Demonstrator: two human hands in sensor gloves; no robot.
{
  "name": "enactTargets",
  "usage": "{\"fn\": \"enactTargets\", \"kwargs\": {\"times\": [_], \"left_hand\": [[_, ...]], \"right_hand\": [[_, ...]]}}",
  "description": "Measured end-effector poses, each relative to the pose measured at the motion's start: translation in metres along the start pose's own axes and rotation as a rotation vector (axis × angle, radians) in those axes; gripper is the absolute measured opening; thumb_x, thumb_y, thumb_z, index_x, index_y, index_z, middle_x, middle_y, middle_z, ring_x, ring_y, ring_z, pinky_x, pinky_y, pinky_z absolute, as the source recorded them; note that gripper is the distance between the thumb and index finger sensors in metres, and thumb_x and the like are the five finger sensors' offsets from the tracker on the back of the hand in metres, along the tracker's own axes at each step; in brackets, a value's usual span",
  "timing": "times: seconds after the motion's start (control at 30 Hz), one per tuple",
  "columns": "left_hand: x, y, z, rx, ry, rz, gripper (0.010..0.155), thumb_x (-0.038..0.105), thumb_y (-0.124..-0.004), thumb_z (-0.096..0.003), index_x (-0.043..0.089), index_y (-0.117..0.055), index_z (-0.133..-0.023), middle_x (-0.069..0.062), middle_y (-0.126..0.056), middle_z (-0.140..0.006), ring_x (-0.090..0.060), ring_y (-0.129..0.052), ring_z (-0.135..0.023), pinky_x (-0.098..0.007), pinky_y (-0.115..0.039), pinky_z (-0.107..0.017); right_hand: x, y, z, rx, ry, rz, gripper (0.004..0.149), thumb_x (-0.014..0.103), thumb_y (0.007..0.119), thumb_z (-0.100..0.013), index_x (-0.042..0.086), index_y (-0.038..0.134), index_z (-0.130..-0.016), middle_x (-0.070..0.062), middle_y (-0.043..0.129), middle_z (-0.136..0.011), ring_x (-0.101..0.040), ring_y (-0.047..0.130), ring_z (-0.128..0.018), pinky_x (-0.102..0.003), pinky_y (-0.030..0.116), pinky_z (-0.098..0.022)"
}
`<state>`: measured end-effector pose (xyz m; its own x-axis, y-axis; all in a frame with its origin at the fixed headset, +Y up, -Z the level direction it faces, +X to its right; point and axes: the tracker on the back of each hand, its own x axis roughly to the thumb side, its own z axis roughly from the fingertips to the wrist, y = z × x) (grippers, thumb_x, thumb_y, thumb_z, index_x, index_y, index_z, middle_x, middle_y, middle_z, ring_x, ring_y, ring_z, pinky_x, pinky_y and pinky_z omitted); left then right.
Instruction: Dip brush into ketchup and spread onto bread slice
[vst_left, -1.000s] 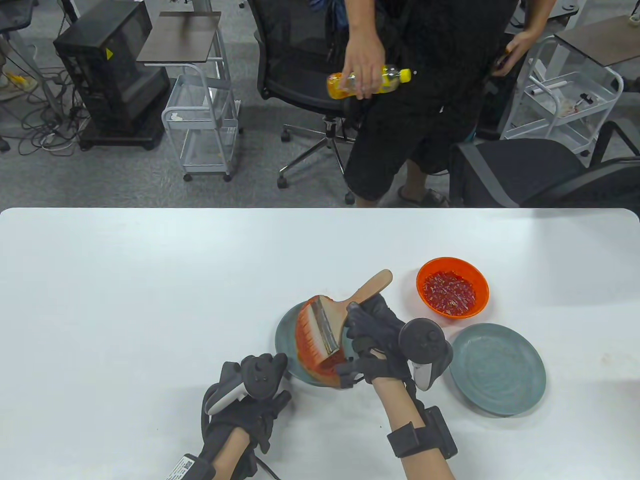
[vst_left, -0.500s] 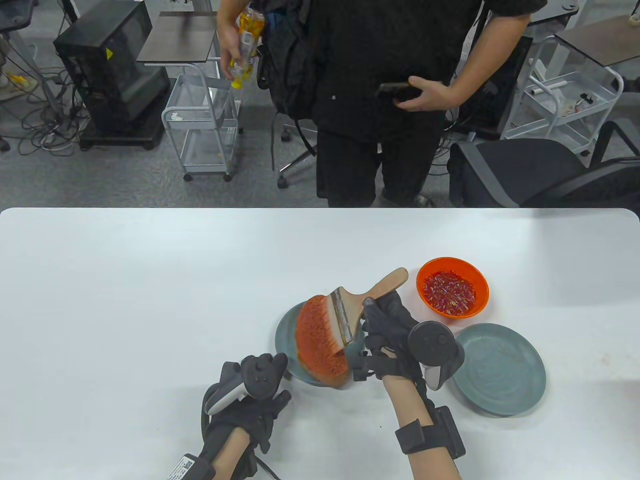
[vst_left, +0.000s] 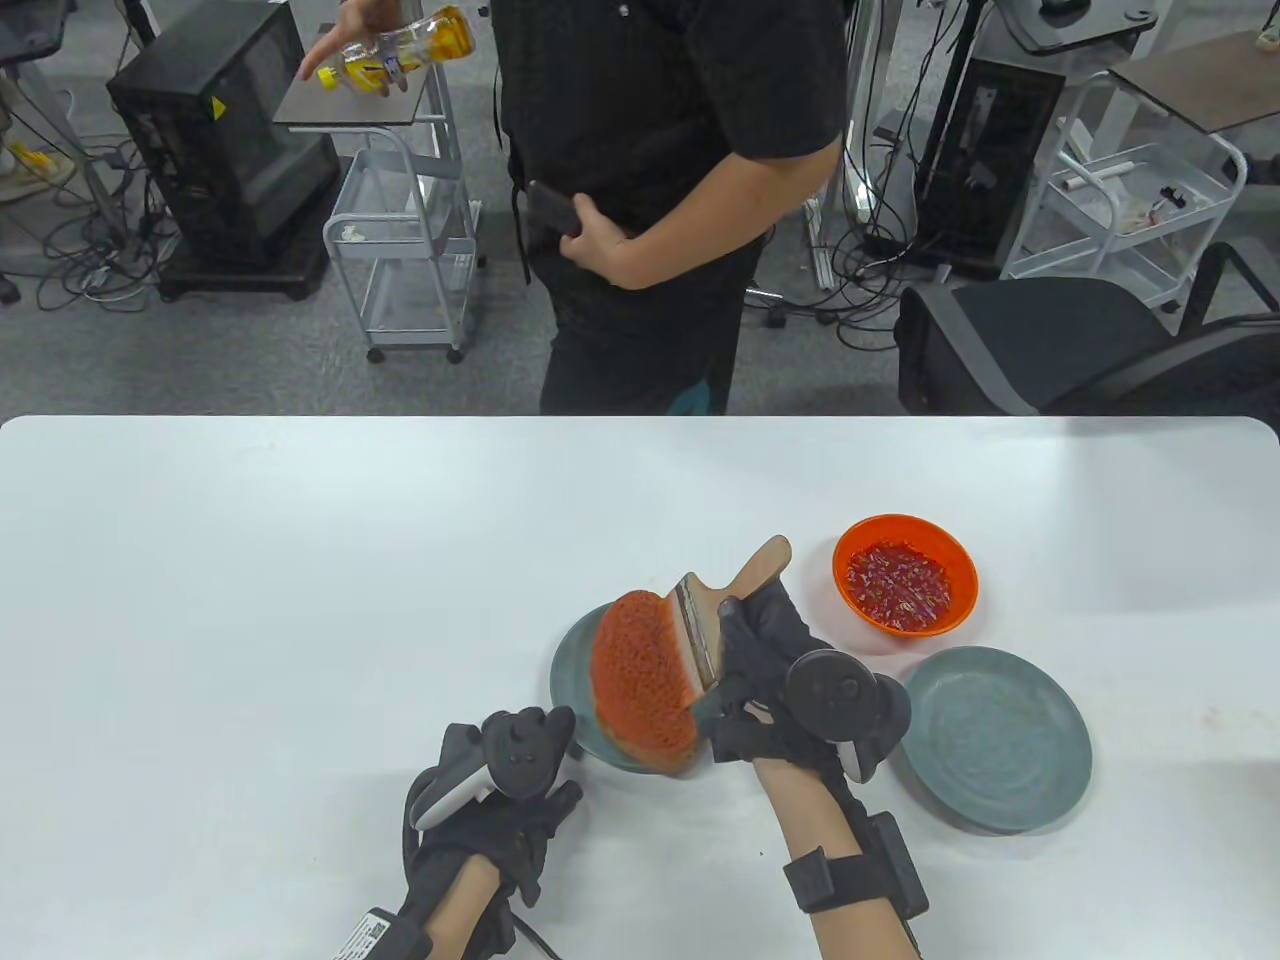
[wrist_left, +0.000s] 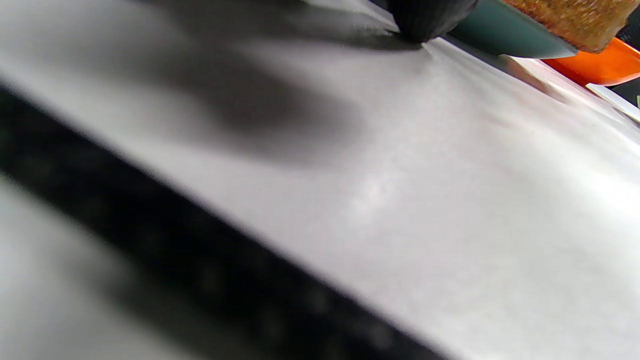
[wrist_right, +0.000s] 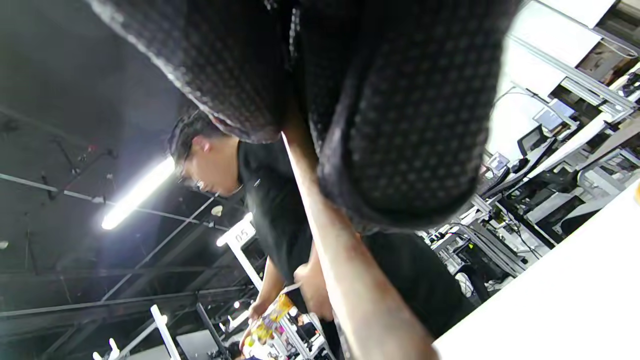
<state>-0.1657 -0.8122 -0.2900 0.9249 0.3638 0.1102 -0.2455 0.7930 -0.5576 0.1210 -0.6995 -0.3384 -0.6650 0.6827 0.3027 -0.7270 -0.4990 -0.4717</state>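
Note:
A bread slice (vst_left: 640, 682) coated in red ketchup lies on a grey-green plate (vst_left: 572, 670) near the table's front middle. My right hand (vst_left: 760, 650) grips the wooden handle of a wide flat brush (vst_left: 718, 610), whose metal band stands at the bread's right edge. The orange bowl (vst_left: 905, 573) of ketchup sits just right of the brush handle. My left hand (vst_left: 500, 790) rests on the table at the plate's front left edge and holds nothing. In the left wrist view the bread crust (wrist_left: 570, 20) and plate (wrist_left: 505, 37) show at the top. The right wrist view shows my gloved fingers (wrist_right: 400, 115) around the handle (wrist_right: 345, 260).
A second, bare grey-green plate (vst_left: 995, 738) lies to the right of my right hand. A person in black stands behind the table's far edge holding a yellow bottle (vst_left: 395, 48). Office chairs and carts stand beyond the table.
The brush has swept right across the bread and tipped up more upright at its right edge. The bread's ketchup surface is now uncovered. The left hand has not moved. The bystander walked left.

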Motion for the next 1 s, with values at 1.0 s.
{"fn": "enactTargets", "kwargs": {"times": [1.0], "left_hand": [[0.0,0.0,0.0,0.001,0.0,-0.001,0.069,0.048,-0.053,-0.0659,0.032,-0.001,-0.109,-0.009,-0.004,-0.117,-0.043,0.002,-0.105,-0.062,-0.011,-0.068]], "right_hand": [[-0.01,0.0,-0.002,0.054,0.066,0.024,0.052,0.02,0.089,-0.05,-0.01,0.075,-0.09,-0.033,0.091,-0.067,-0.037,0.112,-0.04,-0.031,0.101,-0.019]]}}
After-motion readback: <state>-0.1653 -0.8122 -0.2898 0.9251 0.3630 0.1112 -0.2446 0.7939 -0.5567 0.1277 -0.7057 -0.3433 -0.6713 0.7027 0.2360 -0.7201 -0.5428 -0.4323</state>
